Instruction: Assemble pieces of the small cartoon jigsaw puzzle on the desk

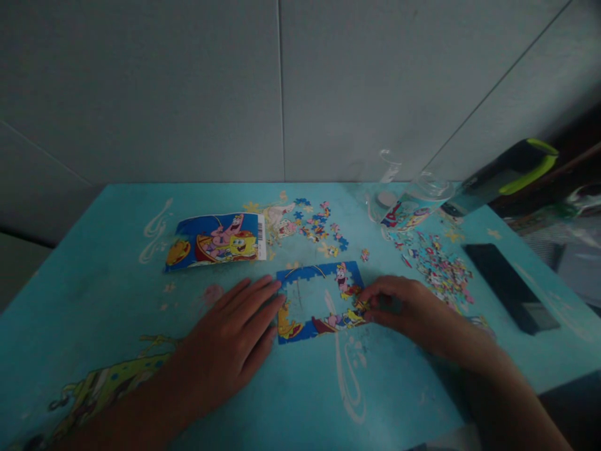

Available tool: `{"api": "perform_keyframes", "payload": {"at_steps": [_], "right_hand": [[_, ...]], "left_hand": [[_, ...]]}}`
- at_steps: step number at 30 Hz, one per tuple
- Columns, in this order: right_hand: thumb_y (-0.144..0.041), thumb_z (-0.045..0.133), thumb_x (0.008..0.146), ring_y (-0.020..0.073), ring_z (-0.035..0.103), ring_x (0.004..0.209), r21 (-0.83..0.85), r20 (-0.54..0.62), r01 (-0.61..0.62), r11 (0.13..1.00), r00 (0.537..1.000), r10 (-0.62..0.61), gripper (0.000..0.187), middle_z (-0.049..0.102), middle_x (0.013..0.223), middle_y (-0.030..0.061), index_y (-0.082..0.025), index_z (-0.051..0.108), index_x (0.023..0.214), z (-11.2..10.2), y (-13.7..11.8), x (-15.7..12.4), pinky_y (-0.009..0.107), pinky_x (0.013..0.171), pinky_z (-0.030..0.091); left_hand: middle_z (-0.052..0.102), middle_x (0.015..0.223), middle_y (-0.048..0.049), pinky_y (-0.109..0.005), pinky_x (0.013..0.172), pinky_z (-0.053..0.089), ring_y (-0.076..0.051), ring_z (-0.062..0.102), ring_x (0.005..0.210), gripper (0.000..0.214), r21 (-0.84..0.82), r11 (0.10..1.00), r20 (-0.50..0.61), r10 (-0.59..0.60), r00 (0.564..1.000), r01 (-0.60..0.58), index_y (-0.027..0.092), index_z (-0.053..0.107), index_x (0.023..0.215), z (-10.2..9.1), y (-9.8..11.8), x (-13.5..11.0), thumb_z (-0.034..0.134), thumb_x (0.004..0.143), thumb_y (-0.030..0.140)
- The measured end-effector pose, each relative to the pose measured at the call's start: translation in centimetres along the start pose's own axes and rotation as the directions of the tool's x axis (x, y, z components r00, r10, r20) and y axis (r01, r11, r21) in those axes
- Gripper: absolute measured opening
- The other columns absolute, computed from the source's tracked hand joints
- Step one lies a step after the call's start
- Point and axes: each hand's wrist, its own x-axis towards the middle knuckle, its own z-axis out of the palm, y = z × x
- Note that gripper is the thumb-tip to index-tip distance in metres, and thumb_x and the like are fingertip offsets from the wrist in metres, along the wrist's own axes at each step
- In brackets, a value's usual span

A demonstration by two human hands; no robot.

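Observation:
A small, partly assembled cartoon puzzle (319, 300) lies on the turquoise table (117, 275), its blue border done and its middle bare. My left hand (235, 335) lies flat with fingers stretched out, fingertips against the puzzle's left edge. My right hand (404, 307) has its fingers pinched together on a puzzle piece (360, 305) at the puzzle's right side. A printed reference picture (216, 240) of the same cartoon lies behind my left hand.
Loose pieces lie in one pile (317, 227) behind the puzzle and another pile (439, 263) at the right. A tipped clear plastic tube (413, 200) rests at the back right. A dark flat phone-like object (509, 287) lies at the right edge.

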Motion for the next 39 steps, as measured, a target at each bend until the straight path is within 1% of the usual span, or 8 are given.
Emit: {"api": "perform_keyframes", "payload": {"at_steps": [6,15,20,24,26,28,33,39], "right_hand": [[-0.037,0.072,0.09,0.0199,0.068,0.085,0.002,-0.037,-0.036,0.999,0.999,0.036,0.01,0.075,0.095,0.0002,-0.03,0.075,0.096,0.2,-0.4,0.1,0.032,0.075,0.052],[-0.035,0.066,0.093,0.0177,0.067,0.075,0.1,-0.003,-0.011,0.995,1.0,0.011,0.01,0.075,0.086,-0.0003,-0.028,0.074,0.093,0.1,-0.4,-0.1,0.029,0.067,0.052],[-0.038,0.064,0.095,0.0195,0.068,0.081,0.118,-0.171,0.032,0.993,0.985,-0.012,0.015,0.076,0.091,0.0018,-0.027,0.073,0.093,0.0,-0.3,0.4,0.03,0.071,0.053],[-0.04,0.064,0.094,0.0215,0.068,0.081,0.114,-0.326,0.032,0.993,0.945,0.006,0.018,0.077,0.091,0.004,-0.025,0.073,0.094,0.0,0.5,1.2,0.031,0.068,0.052],[-0.041,0.064,0.094,0.0215,0.067,0.08,0.092,-0.375,0.023,0.995,0.927,0.013,0.019,0.076,0.091,0.0042,-0.024,0.074,0.094,0.0,1.0,1.5,0.032,0.068,0.051],[-0.042,0.063,0.094,0.0209,0.067,0.077,0.074,-0.39,0.019,0.997,0.921,0.012,0.021,0.076,0.09,0.0038,-0.024,0.074,0.096,0.1,1.4,1.8,0.032,0.068,0.051],[-0.046,0.062,0.095,0.021,0.066,0.074,0.057,-0.351,0.016,0.998,0.936,0.005,0.026,0.074,0.085,0.0038,-0.023,0.074,0.099,0.5,2.0,2.2,0.032,0.065,0.05],[-0.046,0.061,0.097,0.0208,0.064,0.073,0.033,-0.391,0.035,0.999,0.92,-0.019,0.027,0.073,0.082,0.004,-0.022,0.074,0.1,1.1,1.8,2.6,0.033,0.066,0.049]], "left_hand": [[0.05,0.154,-0.0104,-0.052,0.122,0.039,-0.03,0.046,0.143,0.045,-0.017,1.0,0.0,0.003,1.0,-0.003,0.018,0.056,0.143,-0.1,0.0,0.0,0.055,0.098,0.024],[0.051,0.152,-0.0119,-0.055,0.118,0.043,-0.03,0.047,0.143,0.045,0.006,1.0,-0.021,0.015,1.0,-0.015,0.017,0.056,0.143,-0.1,0.2,0.0,0.054,0.099,0.023],[0.051,0.152,-0.011,-0.055,0.119,0.043,-0.029,0.048,0.142,0.045,-0.002,1.0,-0.029,0.004,1.0,-0.004,0.018,0.056,0.143,0.2,0.1,-0.1,0.055,0.098,0.022],[0.052,0.152,-0.0116,-0.056,0.118,0.044,-0.029,0.047,0.142,0.044,0.022,1.0,-0.035,0.01,0.999,-0.009,0.017,0.056,0.143,0.3,0.2,0.0,0.053,0.099,0.02],[0.052,0.151,-0.0117,-0.057,0.117,0.045,-0.029,0.047,0.143,0.044,0.032,0.999,-0.029,0.012,1.0,-0.011,0.017,0.055,0.143,0.3,0.2,0.0,0.052,0.099,0.02],[0.052,0.151,-0.012,-0.058,0.116,0.046,-0.029,0.046,0.143,0.044,0.033,0.999,-0.023,0.015,1.0,-0.014,0.017,0.054,0.144,0.3,0.2,0.1,0.052,0.099,0.02],[0.054,0.15,-0.0126,-0.058,0.114,0.047,-0.03,0.048,0.142,0.044,0.022,1.0,-0.016,0.022,1.0,-0.021,0.018,0.055,0.143,0.4,0.1,0.2,0.053,0.099,0.021],[0.056,0.147,-0.0128,-0.058,0.115,0.046,-0.03,0.05,0.14,0.042,-0.008,1.0,-0.053,0.016,0.998,-0.016,0.017,0.057,0.14,0.3,0.4,0.3,0.053,0.098,0.019]]}}
